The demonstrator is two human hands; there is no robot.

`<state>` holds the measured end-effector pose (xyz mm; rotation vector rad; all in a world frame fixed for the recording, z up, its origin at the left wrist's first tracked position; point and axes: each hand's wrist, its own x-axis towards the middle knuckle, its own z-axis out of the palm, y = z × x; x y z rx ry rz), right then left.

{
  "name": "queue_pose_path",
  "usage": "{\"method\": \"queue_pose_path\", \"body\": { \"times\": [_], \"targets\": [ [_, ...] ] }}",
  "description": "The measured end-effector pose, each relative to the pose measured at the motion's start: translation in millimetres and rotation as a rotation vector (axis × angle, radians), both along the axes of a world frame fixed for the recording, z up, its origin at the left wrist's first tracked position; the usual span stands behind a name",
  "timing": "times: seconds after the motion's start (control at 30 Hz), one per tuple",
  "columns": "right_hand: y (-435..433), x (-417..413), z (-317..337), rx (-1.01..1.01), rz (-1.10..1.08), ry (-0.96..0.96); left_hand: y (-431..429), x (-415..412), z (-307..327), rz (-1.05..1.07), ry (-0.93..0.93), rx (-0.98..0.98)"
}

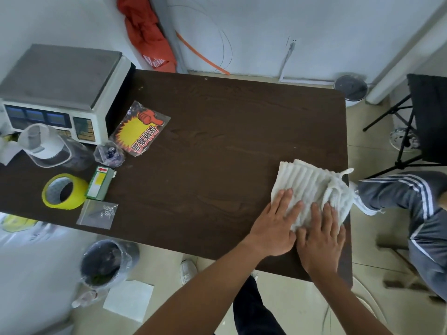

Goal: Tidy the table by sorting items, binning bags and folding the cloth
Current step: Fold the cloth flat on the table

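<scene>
- A white ribbed cloth [312, 189], soft and already doubled into a thick pad, is seen at about 4 o'clock on the dark brown wood-grain table [217, 141], close to the table's right edge.
- The left hand [273, 228] is laid flat on the cloth's 7 o'clock corner, fingers straight and spread, nothing gripped.
- The right hand [319, 238] is laid flat just beside it at the cloth's 5 o'clock edge, fingers likewise extended and pressing down, nothing pinched.
- A loose white cord or frayed strand is seen trailing from the cloth toward 3 o'clock, over the table edge.
- The cloth is judged light, limp and springy; its ribs are likely to let a fold puff open unless it is pressed.
- Hold is best taken at two neighbouring corners, pinched between thumb and fingers, so the layers are lifted together; the trailing strand should be tucked in first.
- The fold is judged nearly done, with smoothing in hand.
- At 9 o'clock, well apart from the cloth, a yellow tape roll [64, 192], a green and white box [99, 182] and a clear zip bag [96, 213] are grouped.
- A plastic-lined bin [104, 264] is seen on the floor at 7 o'clock.
</scene>
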<state>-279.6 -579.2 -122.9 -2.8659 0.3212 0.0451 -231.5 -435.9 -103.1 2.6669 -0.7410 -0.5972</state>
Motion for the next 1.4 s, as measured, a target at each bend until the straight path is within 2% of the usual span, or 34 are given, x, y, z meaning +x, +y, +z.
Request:
{"method": "queue_pose_path", "body": {
  "times": [0.37, 0.83, 1.1, 1.4],
  "targets": [
    [93, 39, 9, -0.037, 0.144, 0.127, 99, 30, 3, 0.091, -0.006, 0.037],
    [243, 100, 24, -0.059, 0.484, 0.195, 255, 42, 17, 0.399, 0.053, 0.109],
    [315, 86, 26, -0.057, 0.568, 0.219, 321, 12, 10, 0.504, 0.015, 0.106],
    [342, 65, 25, -0.033, 0.589, 0.194, 346, -23, 0, 0.546, -0.061, 0.052]
  ]
}}
